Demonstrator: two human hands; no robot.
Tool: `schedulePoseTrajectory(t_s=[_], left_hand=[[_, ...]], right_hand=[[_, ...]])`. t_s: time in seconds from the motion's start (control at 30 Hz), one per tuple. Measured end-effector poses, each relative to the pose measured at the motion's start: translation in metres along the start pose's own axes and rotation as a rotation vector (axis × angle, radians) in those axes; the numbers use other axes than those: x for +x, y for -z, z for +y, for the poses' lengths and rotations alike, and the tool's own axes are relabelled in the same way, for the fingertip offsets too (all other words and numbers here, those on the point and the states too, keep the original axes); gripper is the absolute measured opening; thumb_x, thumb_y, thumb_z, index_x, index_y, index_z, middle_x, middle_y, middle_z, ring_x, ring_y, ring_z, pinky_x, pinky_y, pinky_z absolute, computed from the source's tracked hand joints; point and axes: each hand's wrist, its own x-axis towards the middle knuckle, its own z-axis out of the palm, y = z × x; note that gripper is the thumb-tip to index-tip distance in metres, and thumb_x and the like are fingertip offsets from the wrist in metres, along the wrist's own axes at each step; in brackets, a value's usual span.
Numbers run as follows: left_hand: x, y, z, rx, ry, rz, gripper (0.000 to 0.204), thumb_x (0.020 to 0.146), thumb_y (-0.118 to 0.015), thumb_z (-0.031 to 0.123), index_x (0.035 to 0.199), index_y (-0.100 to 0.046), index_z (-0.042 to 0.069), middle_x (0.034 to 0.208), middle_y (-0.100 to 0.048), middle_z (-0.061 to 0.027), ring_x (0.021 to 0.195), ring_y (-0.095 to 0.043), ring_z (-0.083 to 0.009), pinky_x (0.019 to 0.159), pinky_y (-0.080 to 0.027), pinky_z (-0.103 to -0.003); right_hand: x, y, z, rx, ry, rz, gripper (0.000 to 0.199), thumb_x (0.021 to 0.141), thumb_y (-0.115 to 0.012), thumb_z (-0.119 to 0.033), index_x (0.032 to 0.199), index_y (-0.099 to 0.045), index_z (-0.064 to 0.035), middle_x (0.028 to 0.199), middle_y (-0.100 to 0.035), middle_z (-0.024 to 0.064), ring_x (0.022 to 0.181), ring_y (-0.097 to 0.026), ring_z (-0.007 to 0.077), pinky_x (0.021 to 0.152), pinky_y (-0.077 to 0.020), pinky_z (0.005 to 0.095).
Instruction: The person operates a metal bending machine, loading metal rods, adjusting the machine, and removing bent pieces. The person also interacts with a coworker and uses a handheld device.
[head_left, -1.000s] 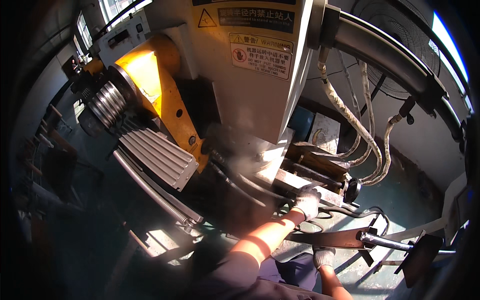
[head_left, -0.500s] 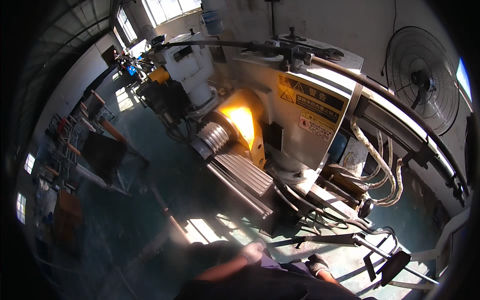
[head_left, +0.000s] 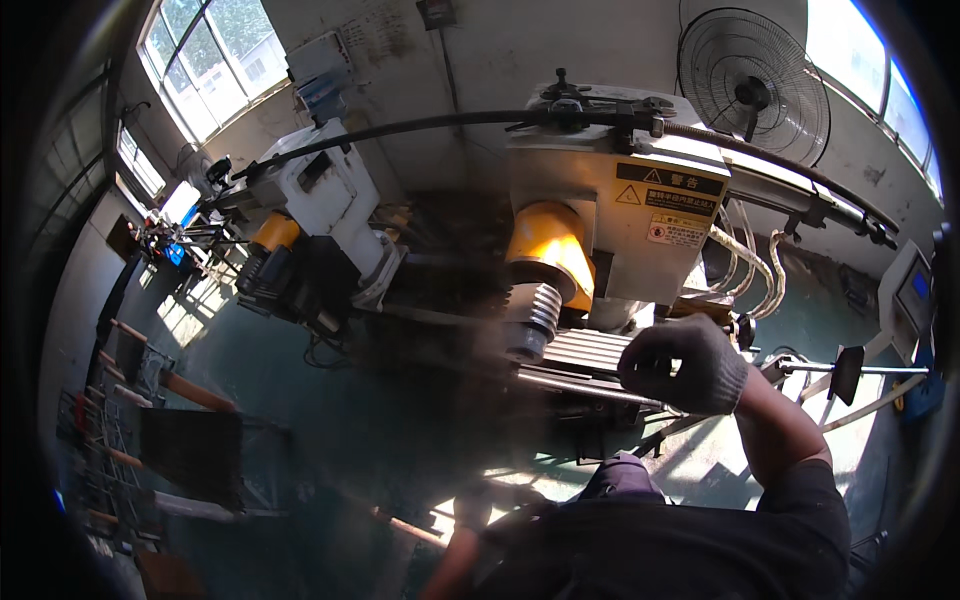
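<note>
My right hand (head_left: 690, 365), in a grey knit glove, is raised in front of the machine's ribbed metal bed (head_left: 590, 348). Its fingers curl round toward the thumb, leaving a gap; whatever they hold, if anything, does not show. My left hand (head_left: 473, 510) hangs low by my body, dim and blurred, its fingers unreadable. Beyond the right hand stands a white machine housing (head_left: 640, 250) with yellow and black warning labels. A yellow-orange rounded head (head_left: 550, 240) on it carries a ribbed metal cylinder (head_left: 532, 315).
A second white machine column (head_left: 340, 190) with a dark motor stands farther left. A black hose (head_left: 450, 120) spans both machines. There is a wall fan (head_left: 750, 92) at the back and a control screen (head_left: 915, 285) at the right. Racks hold brown rolls (head_left: 200, 391) on the left.
My view has swung left, and the machine sits more upright. My right hand has risen from my lap to in front of the machine bed. The bright glow on the yellow head is weaker.
</note>
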Motion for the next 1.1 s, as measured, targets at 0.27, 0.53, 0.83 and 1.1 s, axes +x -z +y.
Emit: schedulePoseTrajectory(t_s=[0.27,0.53,0.83,1.1], left_hand=[[0.056,0.193,-0.052,-0.537,0.076,0.412,0.029,0.09,-0.083,-0.001,0.117,-0.078,0.006,0.111,-0.078,-0.008,0.098,-0.075,-0.0233,0.083,-0.064,-0.037],[0.071,0.282,-0.01,-0.368,0.14,0.049,0.029,0.095,-0.085,0.01,0.121,-0.079,-0.001,0.104,-0.078,-0.0091,0.088,-0.073,-0.0183,0.079,-0.061,-0.035],[0.208,0.539,-0.014,-0.403,0.048,0.434,0.022,0.097,-0.076,0.002,0.118,-0.076,-0.003,0.101,-0.075,-0.0081,0.085,-0.071,-0.0189,0.076,-0.059,-0.034],[0.325,0.673,0.113,-0.712,0.105,0.186,0.035,0.107,-0.069,0.011,0.139,-0.067,-0.002,0.116,-0.076,-0.0166,0.094,-0.074,-0.0274,0.083,-0.063,-0.043]], right_hand=[[0.318,0.093,-0.034,-0.849,-0.459,0.517,0.061,0.101,-0.071,-0.06,0.13,-0.08,-0.0069,0.127,-0.082,0.0194,0.121,-0.078,0.0398,0.106,-0.0594,0.0492],[0.46,0.036,0.02,-0.695,-0.846,0.303,0.056,0.096,-0.075,-0.057,0.119,-0.085,-0.0061,0.113,-0.081,0.0135,0.102,-0.074,0.027,0.094,-0.0563,0.0441],[0.568,0.014,0.082,-0.636,-0.985,0.42,0.037,0.097,-0.081,-0.039,0.08,-0.08,-0.0058,0.069,-0.07,0.0062,0.058,-0.065,0.0181,0.057,-0.0482,0.0389],[0.56,-0.003,0.03,-0.08,-0.388,0.923,0.038,0.103,-0.081,-0.044,0.109,-0.076,-0.0065,0.088,-0.073,0.0039,0.085,-0.071,0.016,0.078,-0.0529,0.0325]])
